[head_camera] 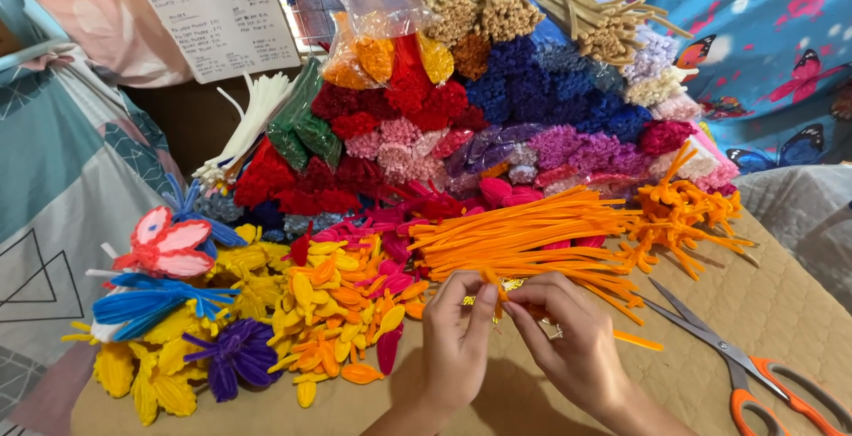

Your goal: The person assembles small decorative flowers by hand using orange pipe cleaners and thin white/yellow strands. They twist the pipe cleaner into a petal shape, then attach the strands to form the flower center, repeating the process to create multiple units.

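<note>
My left hand (457, 334) and my right hand (572, 334) meet at the table's near middle, fingertips pinching a short orange pipe cleaner (495, 287) between them, with a small yellow piece behind it. Just beyond my fingers lies a loose sheaf of straight orange pipe cleaners (524, 236). A heap of bent orange ones (679, 214) sits to its right.
Orange-handled scissors (741, 365) lie on the quilted tan surface (799, 303) at right. Yellow, orange and pink petal shapes (328, 312), a purple flower (232, 354) and a pink butterfly shape (169, 245) are at left. Bundles of coloured pipe cleaners (497, 108) are stacked behind.
</note>
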